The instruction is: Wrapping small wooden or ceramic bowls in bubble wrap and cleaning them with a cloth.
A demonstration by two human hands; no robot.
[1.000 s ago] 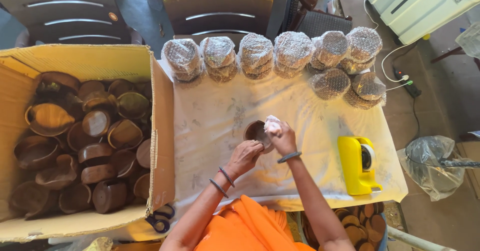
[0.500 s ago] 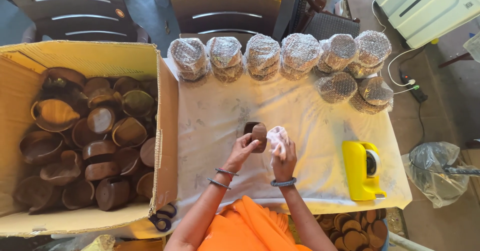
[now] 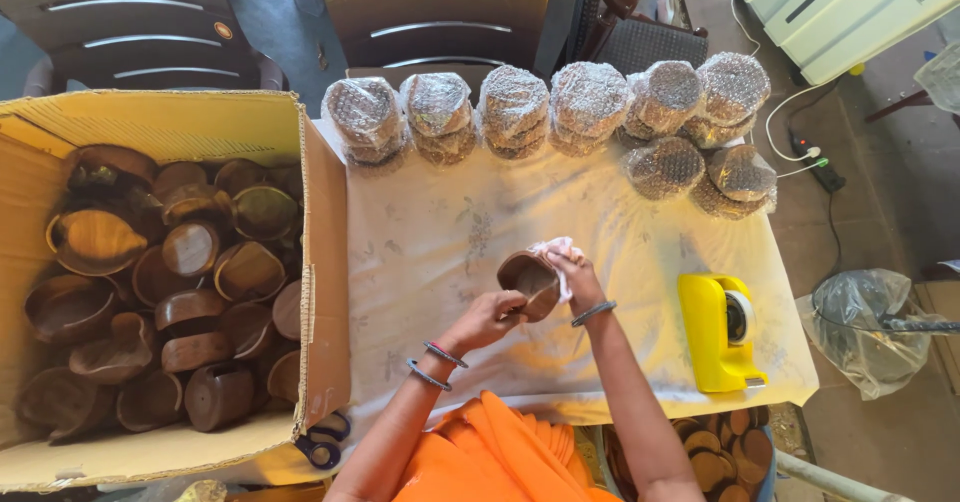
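Hands are meeting just above the cloth-covered table (image 3: 640,362): the left hand (image 3: 487,318) is gripping a small wooden bowl (image 3: 530,282) by its lower rim, tilted so the hollow is facing up, while the right hand (image 3: 575,280) is closed on a white cloth (image 3: 556,254) and pressing it against the bowl's far edge. Scissors (image 3: 322,440) are lying at the near edge by the person's lap, and a yellow tape dispenser (image 3: 720,330) is sitting near the right forearm. Left of the hands, a big cardboard box (image 3: 322,292) is holding a heap of dark wooden bowls (image 3: 170,292). Farther back, bubble-wrapped bundles (image 3: 560,112) are lining the table's far edge, some stacked.

As for risk, the bowl is being held in the air by one hand's fingers; I'd judge a hard push from the cloth could twist it loose and send it dropping onto the table.

Against half a second ago, the bowl is turning: then it was showing more of its outside, upright beside the cloth, and now its hollow is opening to view, with the cloth hand sitting higher behind it.
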